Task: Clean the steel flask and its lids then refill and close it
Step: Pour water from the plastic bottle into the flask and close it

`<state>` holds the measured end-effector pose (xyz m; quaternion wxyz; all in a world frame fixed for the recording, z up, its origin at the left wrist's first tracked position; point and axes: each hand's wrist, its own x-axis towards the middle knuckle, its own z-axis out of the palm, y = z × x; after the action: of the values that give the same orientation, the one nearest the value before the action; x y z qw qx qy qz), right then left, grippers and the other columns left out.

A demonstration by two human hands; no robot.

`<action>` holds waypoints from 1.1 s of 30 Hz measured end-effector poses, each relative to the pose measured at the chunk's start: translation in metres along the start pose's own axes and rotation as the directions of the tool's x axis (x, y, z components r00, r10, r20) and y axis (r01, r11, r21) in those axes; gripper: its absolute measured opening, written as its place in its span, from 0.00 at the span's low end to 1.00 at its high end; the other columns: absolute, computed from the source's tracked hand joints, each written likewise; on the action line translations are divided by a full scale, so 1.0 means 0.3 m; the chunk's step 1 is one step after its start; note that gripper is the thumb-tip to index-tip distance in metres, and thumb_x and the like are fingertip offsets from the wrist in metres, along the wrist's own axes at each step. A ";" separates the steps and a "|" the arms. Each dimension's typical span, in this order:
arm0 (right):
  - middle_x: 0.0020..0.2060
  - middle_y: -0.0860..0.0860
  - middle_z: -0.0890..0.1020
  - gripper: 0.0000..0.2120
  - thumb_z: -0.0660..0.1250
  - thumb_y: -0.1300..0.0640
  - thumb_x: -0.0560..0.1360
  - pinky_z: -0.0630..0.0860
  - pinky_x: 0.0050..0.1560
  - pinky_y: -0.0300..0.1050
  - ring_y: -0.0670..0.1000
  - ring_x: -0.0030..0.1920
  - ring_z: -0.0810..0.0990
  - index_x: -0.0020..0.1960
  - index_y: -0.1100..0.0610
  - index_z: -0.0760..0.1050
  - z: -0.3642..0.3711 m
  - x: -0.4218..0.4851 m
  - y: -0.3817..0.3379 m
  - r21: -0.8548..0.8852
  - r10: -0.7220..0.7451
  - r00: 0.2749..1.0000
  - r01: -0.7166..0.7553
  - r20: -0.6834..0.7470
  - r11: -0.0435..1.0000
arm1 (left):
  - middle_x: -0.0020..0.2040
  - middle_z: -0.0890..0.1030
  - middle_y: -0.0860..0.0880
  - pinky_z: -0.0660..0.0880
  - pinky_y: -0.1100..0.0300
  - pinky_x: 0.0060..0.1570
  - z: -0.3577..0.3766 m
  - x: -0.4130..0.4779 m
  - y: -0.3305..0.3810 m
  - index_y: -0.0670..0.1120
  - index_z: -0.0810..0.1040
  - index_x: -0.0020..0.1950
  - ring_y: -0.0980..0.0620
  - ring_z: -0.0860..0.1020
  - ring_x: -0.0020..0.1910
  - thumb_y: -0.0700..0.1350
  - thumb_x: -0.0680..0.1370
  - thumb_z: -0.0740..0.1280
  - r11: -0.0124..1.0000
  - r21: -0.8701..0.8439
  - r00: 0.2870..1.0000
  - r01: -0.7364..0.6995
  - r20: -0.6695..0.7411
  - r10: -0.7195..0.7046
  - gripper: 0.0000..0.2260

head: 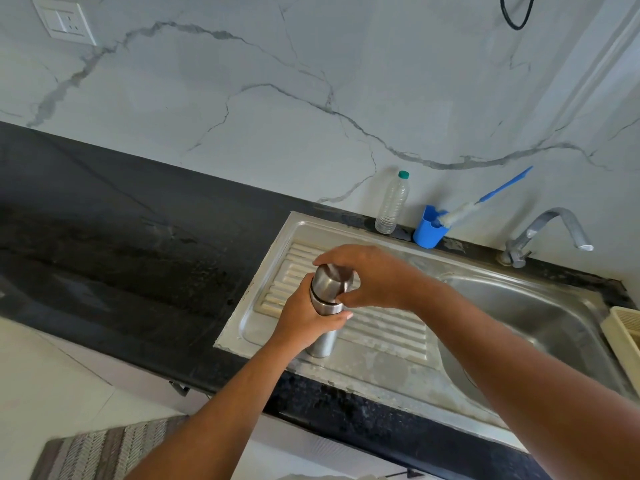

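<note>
White marble-veined wall tiles back a black stone desk (pixel 121 237) with a steel sink (pixel 381 362) set into it; any lettering on the wall socket (pixel 64 22) at upper left is too small to read. At the centre, the steel flask (pixel 322 339) stands nearly upright, its base on the front of the sink's ribbed drainboard, left of the basin. The person's left-hand grip (pixel 304 317) wraps tightly round the middle of the flask body, fingers curled about it with the thumb across the front. The right-hand grip (pixel 377 275) comes over the top, fingers and thumb curled narrowly round the domed steel lid (pixel 332 278), which sits on the flask's neck; whether it is screwed fully home cannot be told. Behind the sink, against the wall, stand a clear plastic bottle (pixel 393 206) with a green cap and, just beside it, a blue cup (pixel 429 230) holding a blue-handled brush (pixel 485 199) that leans to the right. A curved steel tap (pixel 550 230) rises behind the basin, a cream rack (pixel 623 337) shows at the right edge, and a striped mat (pixel 104 448) lies on the floor.
</note>
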<state>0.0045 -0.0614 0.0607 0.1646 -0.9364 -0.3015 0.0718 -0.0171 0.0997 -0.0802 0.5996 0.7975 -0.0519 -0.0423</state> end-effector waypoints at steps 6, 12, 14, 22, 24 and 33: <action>0.53 0.35 0.78 0.27 0.77 0.58 0.72 0.75 0.55 0.39 0.40 0.52 0.74 0.66 0.40 0.75 -0.010 0.067 -0.021 -0.165 -0.054 0.992 0.073 0.112 0.984 | 0.55 0.84 0.63 0.78 0.65 0.53 -0.001 -0.005 0.001 0.61 0.73 0.67 0.64 0.81 0.55 0.51 0.67 0.84 1.000 -0.008 1.000 0.020 0.003 -0.020 0.33; 0.56 0.38 0.80 0.28 0.75 0.64 0.70 0.80 0.56 0.45 0.43 0.55 0.77 0.64 0.40 0.77 -0.063 0.100 -0.046 -0.159 -0.059 0.964 0.103 0.260 0.982 | 0.53 0.81 0.65 0.73 0.76 0.45 -0.006 -0.012 0.021 0.65 0.64 0.70 0.71 0.78 0.53 0.51 0.69 0.83 0.999 0.031 0.999 0.038 0.014 -0.039 0.38; 0.54 0.39 0.80 0.28 0.76 0.64 0.70 0.80 0.54 0.45 0.45 0.54 0.77 0.63 0.40 0.77 -0.068 0.110 -0.051 -0.170 -0.042 0.955 0.096 0.294 0.981 | 0.53 0.81 0.64 0.74 0.76 0.46 -0.004 -0.009 0.016 0.65 0.64 0.70 0.72 0.78 0.52 0.51 0.69 0.83 0.999 0.042 0.999 0.030 0.018 -0.031 0.38; 0.28 0.47 0.79 0.33 0.58 0.23 0.73 0.75 0.38 0.43 0.47 0.37 0.81 0.43 0.54 0.76 -0.038 0.106 -0.109 -0.288 0.309 0.943 -0.263 0.127 0.921 | 0.53 0.84 0.62 0.76 0.73 0.49 0.008 -0.008 -0.010 0.62 0.73 0.65 0.67 0.80 0.55 0.48 0.69 0.83 1.000 0.021 1.000 0.022 0.004 -0.023 0.30; 0.28 0.48 0.80 0.38 0.49 0.20 0.72 0.77 0.44 0.45 0.47 0.37 0.82 0.38 0.53 0.75 -0.042 0.103 -0.113 -0.317 0.388 0.909 -0.327 0.154 0.890 | 0.54 0.83 0.62 0.76 0.71 0.50 0.009 -0.008 -0.006 0.62 0.71 0.65 0.69 0.80 0.54 0.50 0.69 0.83 0.999 0.015 0.999 0.032 0.013 -0.032 0.31; 0.47 0.46 0.77 0.18 0.68 0.43 0.76 0.78 0.49 0.47 0.49 0.50 0.76 0.65 0.43 0.73 -0.049 0.103 -0.091 -0.372 0.101 0.958 0.007 0.270 0.928 | 0.52 0.84 0.62 0.78 0.70 0.48 0.003 0.003 -0.007 0.67 0.70 0.63 0.66 0.82 0.53 0.51 0.68 0.83 0.999 0.027 0.999 0.032 0.002 -0.032 0.31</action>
<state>0.0181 -0.0262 0.0829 -0.0611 -0.9374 -0.3076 0.1516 -0.0163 0.0993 -0.0826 0.5881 0.8061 -0.0405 -0.0521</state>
